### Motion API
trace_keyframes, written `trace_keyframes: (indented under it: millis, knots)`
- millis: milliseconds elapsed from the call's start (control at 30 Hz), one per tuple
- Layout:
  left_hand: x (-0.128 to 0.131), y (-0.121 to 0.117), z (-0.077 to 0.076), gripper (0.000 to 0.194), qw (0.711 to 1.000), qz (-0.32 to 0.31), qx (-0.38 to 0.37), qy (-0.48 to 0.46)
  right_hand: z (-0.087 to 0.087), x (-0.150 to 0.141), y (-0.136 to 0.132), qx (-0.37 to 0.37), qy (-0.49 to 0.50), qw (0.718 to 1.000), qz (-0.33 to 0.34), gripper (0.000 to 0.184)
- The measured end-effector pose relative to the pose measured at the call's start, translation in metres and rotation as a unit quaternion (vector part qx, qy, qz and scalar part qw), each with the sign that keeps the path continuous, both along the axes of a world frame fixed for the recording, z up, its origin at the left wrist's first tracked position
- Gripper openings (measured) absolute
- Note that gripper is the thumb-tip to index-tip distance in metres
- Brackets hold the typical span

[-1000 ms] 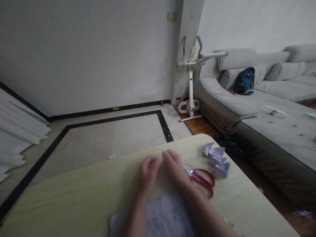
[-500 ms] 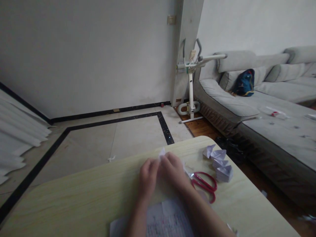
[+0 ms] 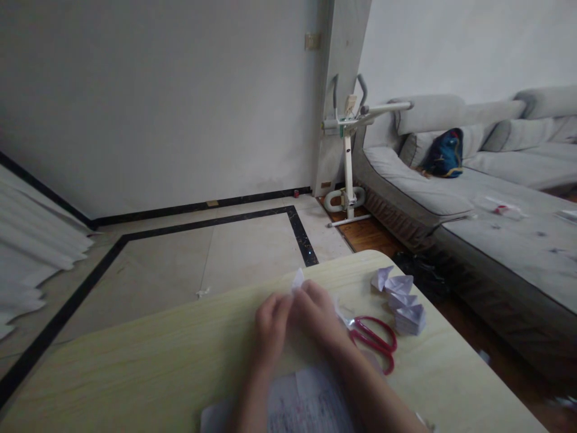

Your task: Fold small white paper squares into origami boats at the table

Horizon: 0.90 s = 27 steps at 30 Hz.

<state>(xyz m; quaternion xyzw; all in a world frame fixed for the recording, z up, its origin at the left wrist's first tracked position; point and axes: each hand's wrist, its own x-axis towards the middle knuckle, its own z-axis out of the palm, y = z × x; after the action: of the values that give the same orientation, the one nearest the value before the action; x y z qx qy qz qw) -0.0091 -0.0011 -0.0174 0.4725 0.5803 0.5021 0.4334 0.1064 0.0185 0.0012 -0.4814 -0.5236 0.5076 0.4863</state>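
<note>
Between my hands, over the far part of the table, a small piece of folded white paper (image 3: 298, 279) shows its pointed tip; the rest of it is hidden by fingers. My left hand (image 3: 271, 322) has its fingers closed on the near left side of the paper. From the right, my right hand (image 3: 317, 310) pinches the same paper. Red-handled scissors (image 3: 373, 337) lie just right of my right wrist, blades partly covered. Several folded paper pieces (image 3: 401, 296) stand in a row at the table's right edge. Written paper sheets (image 3: 297, 400) lie under my forearms.
The pale wood-look table (image 3: 171, 355) has a rounded far right corner. Beyond its right edge is a grey sofa (image 3: 500, 240) with a blue bag (image 3: 446, 155). A white exercise machine (image 3: 348, 162) stands by the wall. White curtains (image 3: 36, 240) hang at the left.
A little more of the paper's tip shows above my fingers. Both hands stay almost in place, and the view has tilted very slightly.
</note>
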Motion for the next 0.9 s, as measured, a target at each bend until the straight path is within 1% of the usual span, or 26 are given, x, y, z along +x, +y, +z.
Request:
trace_keyframes:
  millis: [100,167,233,333,500,700,900]
  knots:
    - [0.004,0.001,-0.001,0.029,0.999,0.023,0.022,-0.006,-0.003,0.001,0.002,-0.003,0.012,1.000,-0.022,0.023]
    - [0.005,0.001,-0.001,0.035,0.999,0.036,0.032,-0.015,-0.004,0.001,0.002,-0.003,0.011,1.000,-0.029,0.022]
    - [0.004,0.001,0.002,0.038,0.999,0.029,0.035,-0.016,-0.003,0.001,0.002,-0.006,0.007,1.000,-0.020,0.022]
    - [0.001,0.000,0.006,0.032,0.999,0.009,0.033,-0.018,-0.001,0.000,0.001,-0.010,0.006,1.000,-0.012,0.024]
    - [0.000,-0.001,0.010,0.029,0.999,-0.006,0.040,-0.014,0.001,0.000,0.000,-0.013,0.019,1.000,-0.009,0.025]
    - [0.001,0.000,0.012,0.032,1.000,0.008,0.017,-0.016,-0.002,0.000,0.000,-0.010,0.017,1.000,0.003,0.024]
    - [0.002,0.001,0.011,0.034,0.999,0.026,0.005,-0.030,-0.002,-0.002,0.002,0.001,0.020,1.000,-0.020,0.017]
